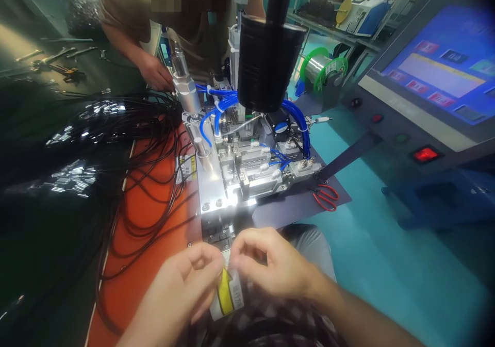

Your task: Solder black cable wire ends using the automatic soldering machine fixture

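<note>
Low in the middle of the view, my left hand has its thumb and index finger pinched together. Facing it, my right hand also makes a pinch, its fingertips close to those of the left. Whatever lies between the fingertips is too small to make out. Just beneath them is a yellow and white warning label with dark printed characters. Directly ahead stands a metal machine fixture with small cylinders and blue air tubes. Black cables run in loops left of the fixture.
Red-handled pliers lie on the grey plate at right. A lit control screen rises beyond, near a spool of solder-like wire. A black nozzle hangs over the fixture. Another person's hand is at the far left of the machine.
</note>
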Demonstrator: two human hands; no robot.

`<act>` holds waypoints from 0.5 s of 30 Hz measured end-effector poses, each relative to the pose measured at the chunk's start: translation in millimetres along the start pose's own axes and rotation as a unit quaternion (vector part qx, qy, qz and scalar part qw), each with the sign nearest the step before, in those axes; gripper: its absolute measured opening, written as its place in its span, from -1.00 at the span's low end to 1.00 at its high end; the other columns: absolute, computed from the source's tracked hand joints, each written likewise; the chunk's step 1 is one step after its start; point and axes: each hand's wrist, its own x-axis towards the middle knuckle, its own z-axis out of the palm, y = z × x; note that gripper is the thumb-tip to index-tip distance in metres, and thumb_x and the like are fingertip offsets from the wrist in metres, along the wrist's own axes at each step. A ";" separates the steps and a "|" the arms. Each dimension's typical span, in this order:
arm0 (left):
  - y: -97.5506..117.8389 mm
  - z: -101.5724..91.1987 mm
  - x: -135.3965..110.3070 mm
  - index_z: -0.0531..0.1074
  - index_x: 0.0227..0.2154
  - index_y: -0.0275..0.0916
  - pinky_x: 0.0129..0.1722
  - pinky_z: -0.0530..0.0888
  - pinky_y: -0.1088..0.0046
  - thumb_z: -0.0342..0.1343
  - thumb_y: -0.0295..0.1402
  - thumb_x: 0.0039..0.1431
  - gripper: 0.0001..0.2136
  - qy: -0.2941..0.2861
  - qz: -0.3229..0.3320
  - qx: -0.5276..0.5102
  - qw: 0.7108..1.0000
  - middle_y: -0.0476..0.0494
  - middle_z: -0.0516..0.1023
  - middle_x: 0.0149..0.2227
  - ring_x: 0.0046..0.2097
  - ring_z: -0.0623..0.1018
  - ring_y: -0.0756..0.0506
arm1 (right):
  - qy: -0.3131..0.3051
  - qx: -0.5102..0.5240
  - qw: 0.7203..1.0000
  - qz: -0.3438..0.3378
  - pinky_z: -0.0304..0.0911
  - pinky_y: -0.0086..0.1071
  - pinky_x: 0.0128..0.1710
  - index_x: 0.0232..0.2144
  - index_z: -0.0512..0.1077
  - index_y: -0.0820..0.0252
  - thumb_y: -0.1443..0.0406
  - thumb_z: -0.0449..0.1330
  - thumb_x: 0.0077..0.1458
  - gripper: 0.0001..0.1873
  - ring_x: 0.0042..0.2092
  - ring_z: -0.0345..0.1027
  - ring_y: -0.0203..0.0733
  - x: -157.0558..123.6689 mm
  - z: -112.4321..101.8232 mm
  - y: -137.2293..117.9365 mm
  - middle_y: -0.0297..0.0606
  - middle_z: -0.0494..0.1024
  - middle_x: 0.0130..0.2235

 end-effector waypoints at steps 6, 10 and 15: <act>-9.8 -7.1 8.1 0.41 -0.47 -0.21 -0.55 -0.01 0.52 0.20 0.15 0.05 -0.54 -0.040 0.003 -0.016 0.999 0.21 0.15 -0.74 -0.65 -0.05 0.13 | 0.021 0.053 0.998 -0.001 0.18 -0.47 -0.46 -0.48 0.45 0.21 0.34 0.24 0.08 -0.90 -0.47 0.24 -0.34 0.1 10.0 2.1 -0.39 0.44 -0.50; -12.7 -7.6 7.3 0.40 -0.46 -0.21 -0.55 0.00 0.52 0.19 0.17 0.05 -0.52 -0.044 -0.004 -0.035 0.998 0.22 0.12 -0.75 -0.63 -0.05 0.11 | 0.057 0.089 0.993 0.043 0.11 -0.48 -0.54 -0.48 0.46 0.23 0.30 0.25 0.06 -0.89 -0.52 0.17 -0.36 -0.2 17.4 6.7 -0.42 0.38 -0.56; -16.4 -8.5 7.3 0.39 -0.47 -0.21 -0.54 0.03 0.53 0.17 0.14 0.09 -0.54 -0.033 0.001 -0.017 0.999 0.22 0.13 -0.75 -0.63 -0.05 0.11 | 0.088 0.096 0.989 0.071 0.05 -0.48 -0.57 -0.47 0.48 0.25 0.29 0.26 0.00 -0.89 -0.53 0.14 -0.36 -0.3 21.1 8.7 -0.40 0.36 -0.56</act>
